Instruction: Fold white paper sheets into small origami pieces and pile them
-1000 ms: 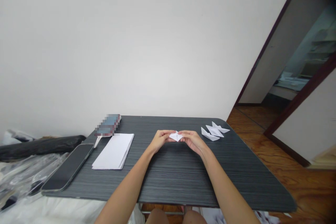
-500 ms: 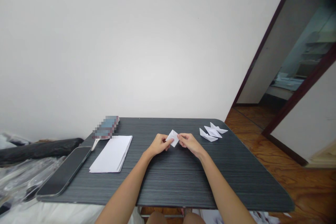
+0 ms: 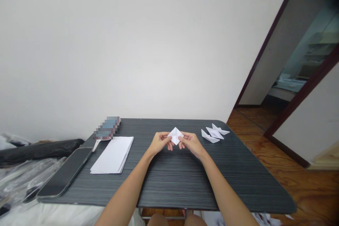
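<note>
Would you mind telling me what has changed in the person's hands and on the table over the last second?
The folded paper, low and wide between the hands a second ago, now shows as a flat diamond with one corner pointing down. The left hand and right hand kept hold throughout, pinching its sides. The paper boats, paper stack and phone have not moved.
</note>
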`<move>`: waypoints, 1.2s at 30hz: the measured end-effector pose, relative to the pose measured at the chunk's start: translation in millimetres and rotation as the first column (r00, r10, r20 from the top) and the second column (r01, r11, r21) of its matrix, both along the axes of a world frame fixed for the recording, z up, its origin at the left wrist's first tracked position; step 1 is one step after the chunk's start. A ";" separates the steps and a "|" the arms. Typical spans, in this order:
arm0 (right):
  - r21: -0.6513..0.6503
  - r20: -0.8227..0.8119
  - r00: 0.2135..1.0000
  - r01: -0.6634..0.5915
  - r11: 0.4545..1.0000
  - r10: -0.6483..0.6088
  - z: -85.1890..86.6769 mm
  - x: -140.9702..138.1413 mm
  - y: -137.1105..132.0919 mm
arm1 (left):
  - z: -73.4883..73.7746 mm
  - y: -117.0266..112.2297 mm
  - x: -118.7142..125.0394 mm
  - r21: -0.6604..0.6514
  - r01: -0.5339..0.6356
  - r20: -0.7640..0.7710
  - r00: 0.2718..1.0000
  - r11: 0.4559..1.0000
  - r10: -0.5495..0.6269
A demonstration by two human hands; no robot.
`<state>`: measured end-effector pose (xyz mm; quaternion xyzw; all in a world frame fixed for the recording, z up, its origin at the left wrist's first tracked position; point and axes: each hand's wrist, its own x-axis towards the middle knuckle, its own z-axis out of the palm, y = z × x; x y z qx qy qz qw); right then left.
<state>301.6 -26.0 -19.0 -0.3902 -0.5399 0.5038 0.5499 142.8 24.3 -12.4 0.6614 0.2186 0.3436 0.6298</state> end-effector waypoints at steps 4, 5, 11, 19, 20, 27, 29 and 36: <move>-0.006 -0.122 0.993 -0.010 1.000 0.010 2.7 -1.7 -1.6 | 2.0 -1.2 -0.7 -0.058 -0.004 0.078 0.997 0.998 0.009; -0.009 -0.149 0.989 -0.017 1.000 0.016 3.4 -2.0 -2.1 | 2.2 -1.5 -0.7 -0.073 -0.004 0.095 0.995 0.997 0.011; -0.016 -0.239 0.971 -0.030 0.999 0.025 4.0 -0.5 -3.1 | 3.2 -2.6 -2.2 -0.151 0.007 0.144 0.990 0.988 0.015; -0.024 -0.287 0.956 -0.064 0.998 0.055 6.4 -1.9 -4.6 | 4.3 -3.0 -5.0 -0.228 0.059 0.197 0.980 0.972 -0.013; -0.029 -0.290 0.955 -0.066 0.997 0.055 6.8 -2.5 -4.8 | 3.9 -3.0 -4.8 -0.238 0.061 0.212 0.977 0.969 -0.009; -0.034 -0.285 0.955 -0.090 0.995 0.077 4.2 -3.4 -4.7 | 2.1 -2.6 -3.9 -0.250 0.051 0.211 0.978 0.967 0.003; -0.017 -0.250 0.964 -0.102 0.995 0.095 2.8 -3.2 -4.6 | 1.6 -2.3 -3.3 -0.208 0.012 0.162 0.986 0.978 0.023; 0.006 0.045 0.998 0.043 0.999 -0.043 -5.0 -1.3 2.5 | -8.7 4.8 -0.2 0.041 -0.070 -0.027 0.997 0.997 0.071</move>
